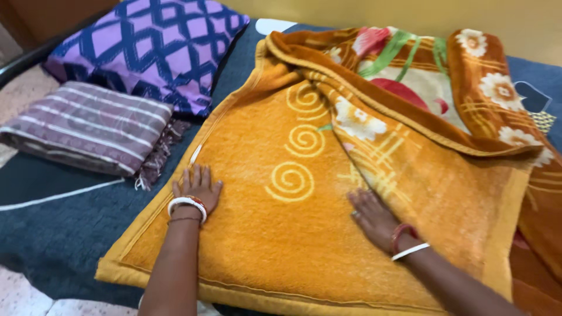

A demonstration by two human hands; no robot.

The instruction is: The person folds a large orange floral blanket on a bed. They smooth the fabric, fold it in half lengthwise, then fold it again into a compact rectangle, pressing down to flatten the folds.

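left hand (198, 188): flat, fingers spread, pressing the orange blanket (281, 234) near the bed's (52, 234) front edge
right hand (372, 213): open too, palm down on it
pillow (152, 47): far-left corner

Thick orange fleece blanket with yellow spirals (281, 193) looks fuzzy and matt. Beside it, the folded purple striped woven cloth (88, 126) shows a fringed edge; the purple diamond-patterned pillow (152, 44) looks smooth cotton. The dark blue bedsheet (52, 234) is matt.

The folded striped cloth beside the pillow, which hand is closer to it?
Left. The left hand lies flat on the orange blanket near its edge, just right of the striped cloth. The right hand rests farther right, mid-blanket.
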